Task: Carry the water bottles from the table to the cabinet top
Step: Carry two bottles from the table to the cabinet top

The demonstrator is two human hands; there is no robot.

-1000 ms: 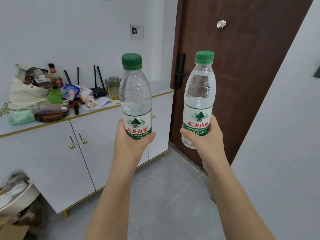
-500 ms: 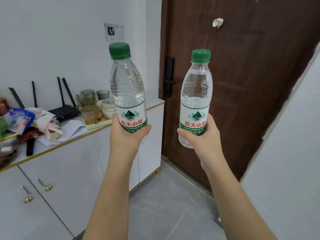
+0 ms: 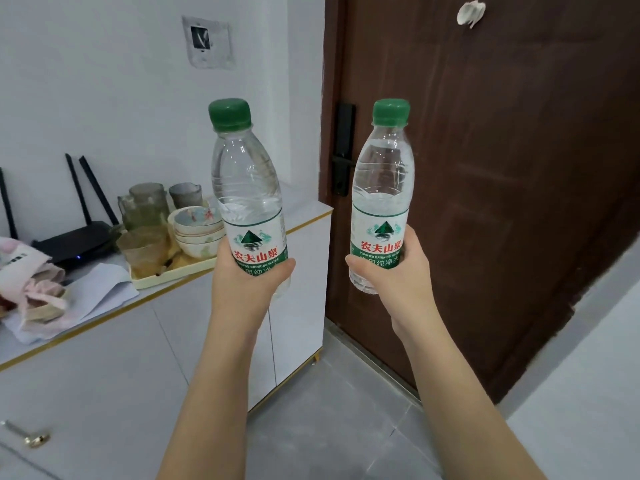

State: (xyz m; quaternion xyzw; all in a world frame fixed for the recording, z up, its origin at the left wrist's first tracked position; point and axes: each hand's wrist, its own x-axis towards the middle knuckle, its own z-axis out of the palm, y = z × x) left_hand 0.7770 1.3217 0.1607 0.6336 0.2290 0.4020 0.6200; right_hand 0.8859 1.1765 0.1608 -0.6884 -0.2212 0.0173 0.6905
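My left hand [image 3: 242, 289] grips a clear water bottle [image 3: 244, 188] with a green cap and a white-green label, held upright over the right end of the white cabinet top [image 3: 304, 213]. My right hand [image 3: 398, 282] grips a second, matching water bottle [image 3: 382, 181], also upright, in front of the brown door and to the right of the cabinet. Both bottles are held by their lower halves. The table is out of view.
On the cabinet top a cream tray [image 3: 173, 273] carries glass cups and stacked bowls. Left of it lie white paper [image 3: 97, 289], a black router [image 3: 72, 240] and a pink cloth bundle [image 3: 31, 285]. The brown door [image 3: 502, 168] stands to the right, above a grey tiled floor.
The view has moved closer to the cabinet's right end. Both bottles stay gripped and upright; the left one now sits over the cabinet top beside the tray.
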